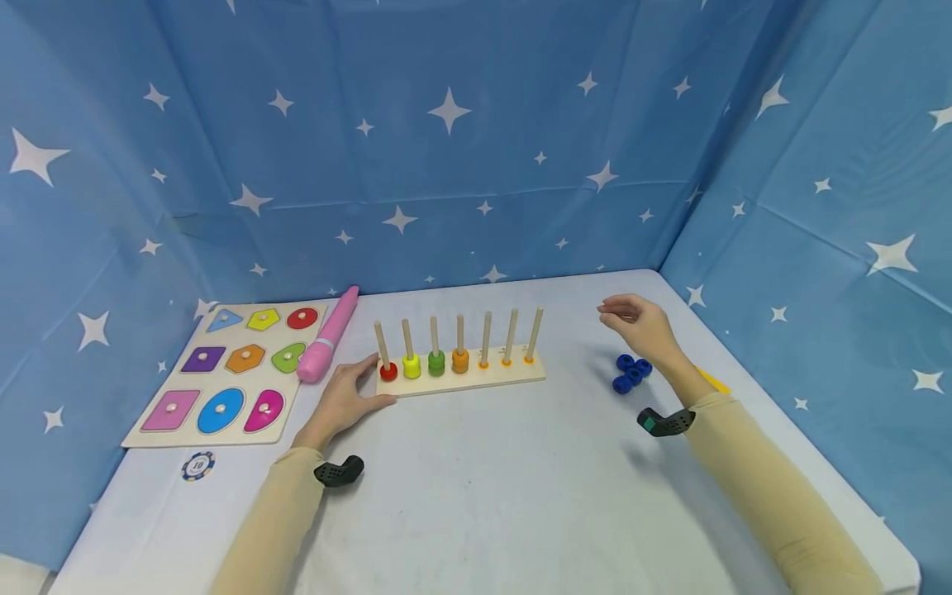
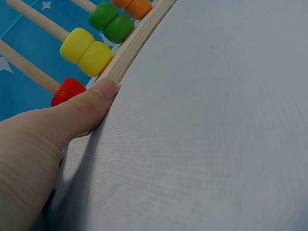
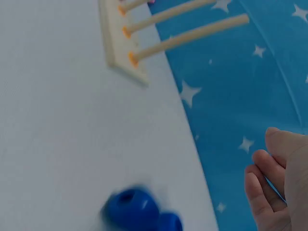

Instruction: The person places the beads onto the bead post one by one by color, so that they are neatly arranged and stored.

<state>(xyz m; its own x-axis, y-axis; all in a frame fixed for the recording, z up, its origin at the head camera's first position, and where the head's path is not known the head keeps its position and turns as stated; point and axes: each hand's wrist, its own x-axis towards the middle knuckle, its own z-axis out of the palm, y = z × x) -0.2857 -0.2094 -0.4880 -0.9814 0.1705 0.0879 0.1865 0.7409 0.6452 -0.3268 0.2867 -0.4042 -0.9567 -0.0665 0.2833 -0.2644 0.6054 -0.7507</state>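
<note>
A wooden peg board (image 1: pixel 461 378) with a row of upright pegs stands mid-table. From the left its pegs carry a red bead (image 1: pixel 388 372), yellow beads (image 2: pixel 86 52), green beads (image 1: pixel 436 363) and orange beads (image 1: pixel 460 361); the three right pegs are bare. My left hand (image 1: pixel 345 402) grips the board's left end, thumb on the front edge, other fingers round the end. In the air at the right is my right hand (image 1: pixel 640 326), its fingers loosely bent, with nothing visible in them. Below it several blue beads (image 1: pixel 629 373) lie clustered on the table.
A shape puzzle board (image 1: pixel 216 373) lies at the left, with a pink wand-like object (image 1: pixel 329 334) along its right edge. In front is a poker chip (image 1: pixel 197 466). A yellow object (image 1: pixel 712 380) lies partly hidden behind the right forearm. Starry blue cloth (image 1: pixel 446 165) surrounds the table.
</note>
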